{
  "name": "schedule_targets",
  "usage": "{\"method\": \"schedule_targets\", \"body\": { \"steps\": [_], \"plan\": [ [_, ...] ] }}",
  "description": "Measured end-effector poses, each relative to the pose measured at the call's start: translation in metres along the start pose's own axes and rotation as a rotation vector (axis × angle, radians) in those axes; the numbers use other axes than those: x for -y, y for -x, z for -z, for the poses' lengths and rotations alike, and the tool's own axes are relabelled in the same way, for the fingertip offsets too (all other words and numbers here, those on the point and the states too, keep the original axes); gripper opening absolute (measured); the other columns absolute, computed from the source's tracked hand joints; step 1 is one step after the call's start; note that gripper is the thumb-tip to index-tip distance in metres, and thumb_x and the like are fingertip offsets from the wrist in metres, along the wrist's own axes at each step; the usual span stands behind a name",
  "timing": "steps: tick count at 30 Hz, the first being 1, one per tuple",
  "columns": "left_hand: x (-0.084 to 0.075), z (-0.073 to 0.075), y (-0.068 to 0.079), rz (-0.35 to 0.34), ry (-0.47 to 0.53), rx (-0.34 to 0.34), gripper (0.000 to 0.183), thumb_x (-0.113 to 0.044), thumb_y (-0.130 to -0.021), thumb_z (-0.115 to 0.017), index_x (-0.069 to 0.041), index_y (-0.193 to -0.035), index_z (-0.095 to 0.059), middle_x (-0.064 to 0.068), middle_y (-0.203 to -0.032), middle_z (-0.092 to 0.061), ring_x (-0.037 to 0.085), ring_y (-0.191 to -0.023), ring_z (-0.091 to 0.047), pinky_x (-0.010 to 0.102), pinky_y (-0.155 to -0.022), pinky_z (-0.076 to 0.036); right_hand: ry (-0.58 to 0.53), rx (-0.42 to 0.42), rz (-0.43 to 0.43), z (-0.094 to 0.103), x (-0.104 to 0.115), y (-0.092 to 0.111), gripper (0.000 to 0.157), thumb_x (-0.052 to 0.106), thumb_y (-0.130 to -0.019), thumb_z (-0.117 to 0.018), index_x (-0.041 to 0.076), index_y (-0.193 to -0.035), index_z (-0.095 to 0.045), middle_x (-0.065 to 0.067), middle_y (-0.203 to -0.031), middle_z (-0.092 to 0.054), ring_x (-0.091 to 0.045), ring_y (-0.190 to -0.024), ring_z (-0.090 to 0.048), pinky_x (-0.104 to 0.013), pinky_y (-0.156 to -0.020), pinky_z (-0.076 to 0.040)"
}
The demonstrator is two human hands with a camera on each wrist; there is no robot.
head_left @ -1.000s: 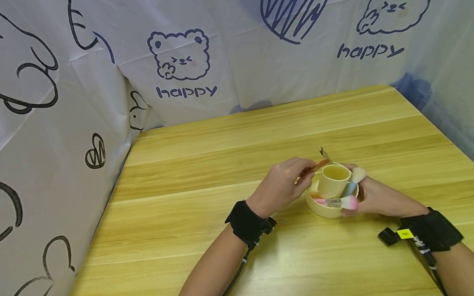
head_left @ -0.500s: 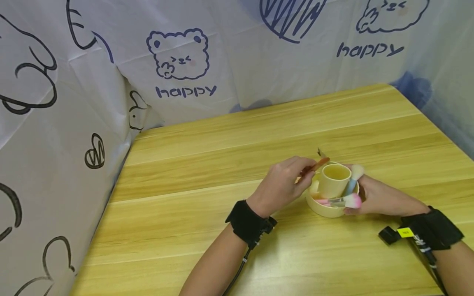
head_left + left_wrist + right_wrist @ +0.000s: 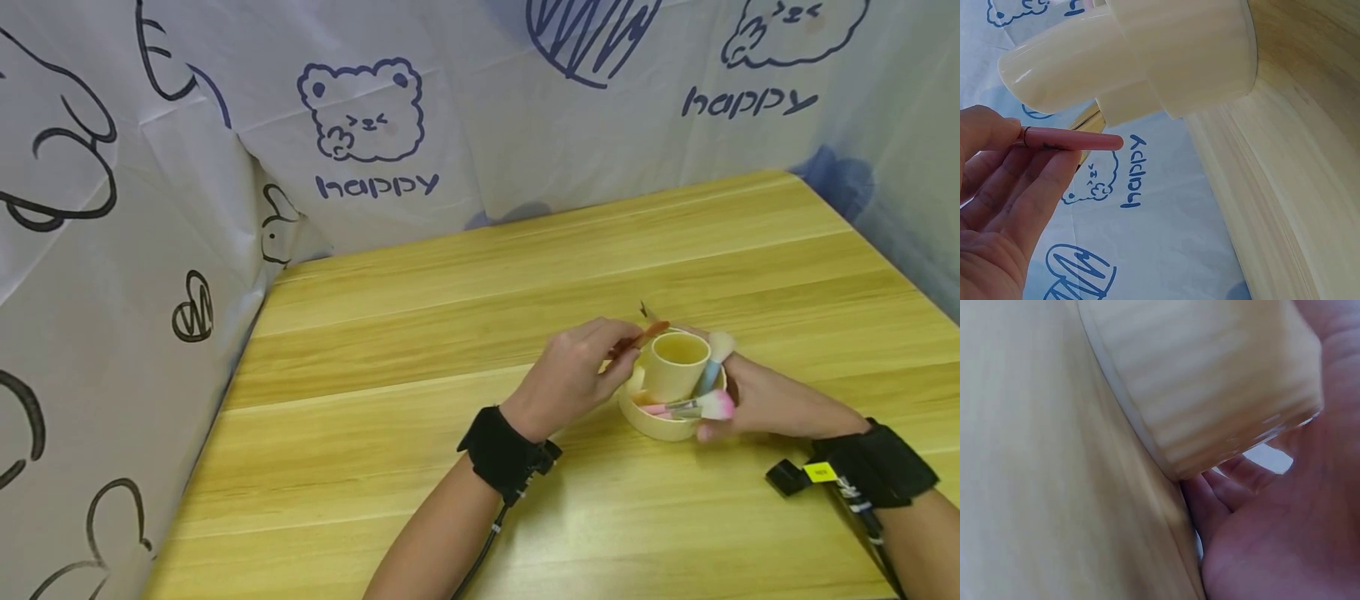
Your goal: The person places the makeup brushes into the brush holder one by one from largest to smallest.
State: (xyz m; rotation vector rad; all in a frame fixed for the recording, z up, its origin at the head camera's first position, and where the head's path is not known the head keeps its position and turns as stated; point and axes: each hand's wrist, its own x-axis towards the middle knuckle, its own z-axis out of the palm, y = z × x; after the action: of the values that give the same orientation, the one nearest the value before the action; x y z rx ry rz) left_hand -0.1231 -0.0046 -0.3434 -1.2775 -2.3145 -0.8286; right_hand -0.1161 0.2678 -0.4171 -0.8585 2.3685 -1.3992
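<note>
A round cream makeup-brush holder (image 3: 656,427) stands on the table, a taller cup (image 3: 671,379) rising from its low outer ring. In that ring lean a fluffy white brush with a blue handle (image 3: 708,377), a pink-and-white brush (image 3: 717,406) and a thin dark-tipped tool (image 3: 648,313). My left hand (image 3: 570,375) pinches a slim pink stick with a rounded end (image 3: 1079,139) just left of the cup; its other end is hidden in the hand. My right hand (image 3: 765,400) curves round the holder's right side, fingers behind, thumb at the near side.
The wood-grain table (image 3: 420,333) extends left and behind the holder. White cloth (image 3: 480,125) with drawings hangs at the back and sides. Each wrist wears a black strap (image 3: 501,454) with a camera and cable.
The holder has turned slightly: its near brush shifted right, the tool at the back shifted left. My right fingers reach further along its far side. The left hand stays nearly still with the stick.
</note>
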Motion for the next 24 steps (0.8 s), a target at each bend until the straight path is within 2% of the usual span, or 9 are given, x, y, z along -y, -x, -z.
{"method": "schedule_targets", "body": {
  "steps": [2,8,15,18,24],
  "plan": [
    [-0.0004,-0.0001,-0.0005,0.001,0.001,0.002,0.016,-0.010,-0.093,-0.058,-0.002,-0.106,-0.065,0.006,-0.097,-0.068,0.007,-0.083,-0.064,0.009,-0.072,-0.049,0.022,-0.009,0.000,-0.0006,-0.0012,-0.0009,0.114,0.009,-0.072,-0.083,0.029,-0.155,-0.008,0.003,-0.145,-0.039,-0.006,-0.128,-0.041,-0.011,-0.098,-0.034],
    [-0.0009,-0.0001,-0.0010,0.006,0.005,0.006,0.016,-0.010,-0.094,-0.058,-0.002,-0.106,-0.065,0.006,-0.097,-0.067,0.007,-0.083,-0.064,0.009,-0.071,-0.048,0.045,-0.037,-0.035,-0.0016,-0.0028,0.0004,0.103,0.015,-0.074,-0.082,0.030,-0.151,-0.017,0.001,-0.139,-0.043,-0.005,-0.122,-0.047,-0.012,-0.094,-0.038],
    [-0.0004,-0.0008,-0.0004,0.007,0.023,0.006,0.018,-0.010,-0.093,-0.058,-0.002,-0.108,-0.065,0.007,-0.097,-0.068,0.008,-0.083,-0.065,0.010,-0.072,-0.050,0.099,-0.027,-0.031,0.0009,-0.0014,0.0040,0.089,0.023,-0.075,-0.082,0.015,-0.145,-0.027,-0.006,-0.134,-0.048,0.001,-0.118,-0.045,-0.009,-0.095,-0.035],
    [-0.0007,-0.0007,-0.0004,0.006,0.033,0.003,0.018,-0.009,-0.093,-0.058,-0.001,-0.108,-0.065,0.007,-0.097,-0.067,0.008,-0.084,-0.065,0.010,-0.073,-0.050,0.099,-0.023,-0.034,0.0018,-0.0013,0.0050,0.089,0.023,-0.076,-0.081,0.011,-0.146,-0.026,-0.009,-0.134,-0.048,0.003,-0.118,-0.044,-0.009,-0.094,-0.034],
    [-0.0016,-0.0002,-0.0008,-0.008,0.044,-0.003,0.017,-0.007,-0.093,-0.058,-0.001,-0.107,-0.064,0.008,-0.098,-0.067,0.009,-0.085,-0.065,0.011,-0.074,-0.050,0.086,-0.016,-0.042,0.0030,-0.0007,0.0065,0.090,0.022,-0.079,-0.079,0.016,-0.150,-0.023,-0.010,-0.138,-0.045,0.004,-0.120,-0.042,-0.009,-0.095,-0.033]
  ]
}}
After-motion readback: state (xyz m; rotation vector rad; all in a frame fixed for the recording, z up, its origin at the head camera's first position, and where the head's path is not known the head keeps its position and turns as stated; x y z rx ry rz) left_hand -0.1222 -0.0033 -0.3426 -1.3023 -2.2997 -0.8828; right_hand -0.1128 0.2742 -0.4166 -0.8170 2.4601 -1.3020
